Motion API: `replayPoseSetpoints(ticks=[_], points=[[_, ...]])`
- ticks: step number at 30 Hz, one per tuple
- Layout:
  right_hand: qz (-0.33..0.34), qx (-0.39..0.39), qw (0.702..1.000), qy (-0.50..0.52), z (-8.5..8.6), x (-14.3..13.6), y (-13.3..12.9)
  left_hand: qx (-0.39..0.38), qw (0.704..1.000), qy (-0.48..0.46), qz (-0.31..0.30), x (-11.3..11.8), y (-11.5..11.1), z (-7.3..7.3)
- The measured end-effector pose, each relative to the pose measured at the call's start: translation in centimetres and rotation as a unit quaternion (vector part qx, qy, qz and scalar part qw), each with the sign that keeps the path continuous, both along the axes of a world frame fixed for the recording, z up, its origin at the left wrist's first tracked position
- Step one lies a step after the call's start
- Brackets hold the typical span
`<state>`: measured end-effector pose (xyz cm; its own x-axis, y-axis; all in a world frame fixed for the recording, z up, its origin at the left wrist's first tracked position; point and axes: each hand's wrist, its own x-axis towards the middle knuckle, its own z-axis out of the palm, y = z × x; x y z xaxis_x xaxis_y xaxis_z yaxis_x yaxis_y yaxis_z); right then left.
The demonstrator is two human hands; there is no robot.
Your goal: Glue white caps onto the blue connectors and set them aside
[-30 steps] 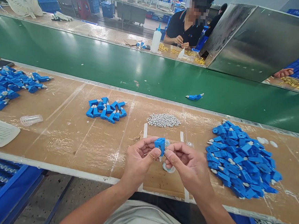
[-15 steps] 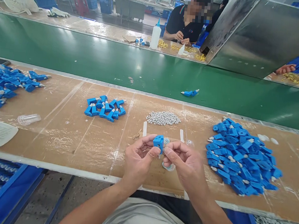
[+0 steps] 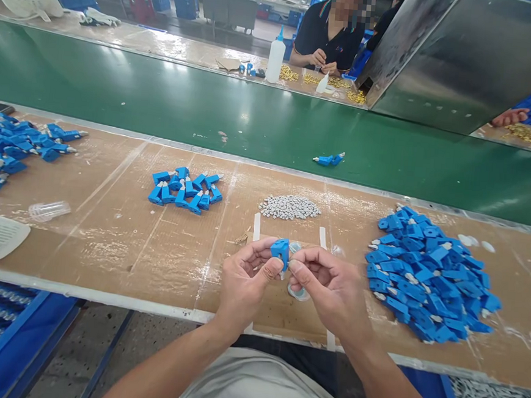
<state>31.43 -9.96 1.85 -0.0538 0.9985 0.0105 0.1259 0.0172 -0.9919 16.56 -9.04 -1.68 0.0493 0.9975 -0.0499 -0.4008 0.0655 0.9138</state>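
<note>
A blue plastic part (image 3: 280, 249) is held upright between the thumb and fingers of my left hand (image 3: 249, 278). My right hand (image 3: 327, 285) is pinched against the right side of that part; whatever is between its fingertips is too small to make out. Behind the hands lies a heap of small grey pieces (image 3: 289, 207). A small group of blue parts (image 3: 186, 189) is to the left of it, and a large pile of blue parts (image 3: 429, 276) sits to the right. Below my right fingers, a clear round dish (image 3: 298, 293) shows partly.
Beyond the cardboard-covered table (image 3: 170, 246) runs a green belt (image 3: 171, 106) carrying blue parts (image 3: 329, 159). Another person (image 3: 328, 41) works across it, near a white bottle (image 3: 275, 59). More blue parts (image 3: 12, 148) lie far left.
The blue parts on the green belt have shifted slightly left. Both hands stay in nearly the same pose around the blue part, and the view has tilted very slightly.
</note>
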Motion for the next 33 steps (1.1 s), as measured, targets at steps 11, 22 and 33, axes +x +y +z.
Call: replayPoseSetpoints(ticks=[11, 22, 33], points=[[-0.022, 0.004, 1.0, 0.007, -0.2, -0.6, -0.5, -0.001, 0.999, 0.028, 0.016, -0.2, -0.1, 0.1], [-0.043, -0.013, 0.998, 0.038, -0.3, -1.0, -0.5, 0.032, 0.996, 0.063, 0.053, 0.1, -0.3, 0.2], [-0.068, 0.044, 0.997, -0.007, -0.5, -1.7, -1.1, 0.052, 0.992, 0.081, 0.076, -0.1, -0.6, 0.3]])
